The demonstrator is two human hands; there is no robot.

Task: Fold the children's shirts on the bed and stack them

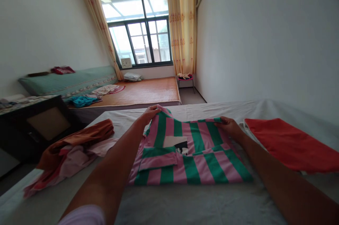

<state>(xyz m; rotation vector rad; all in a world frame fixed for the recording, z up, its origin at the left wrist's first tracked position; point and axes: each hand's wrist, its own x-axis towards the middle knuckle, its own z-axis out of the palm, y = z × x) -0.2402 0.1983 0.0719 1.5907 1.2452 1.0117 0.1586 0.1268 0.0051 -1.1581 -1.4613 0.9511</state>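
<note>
A pink and green striped shirt (201,165) lies partly folded on the pale sheet in front of me. One short striped flap is turned over its left part, and a printed patch (182,145) shows near the middle. My left hand (153,112) pinches the shirt's far left corner, slightly raised. At the far right corner, my right hand (228,126) has its fingers closed on the cloth. The far edge sags a little between the two hands.
To the right lies a folded red cloth (288,144). Crumpled brown and pink clothes (76,147) lie at left beside a dark cabinet (50,122). Farther back are a mat-covered bed (153,91), a small stool (186,78) and a window.
</note>
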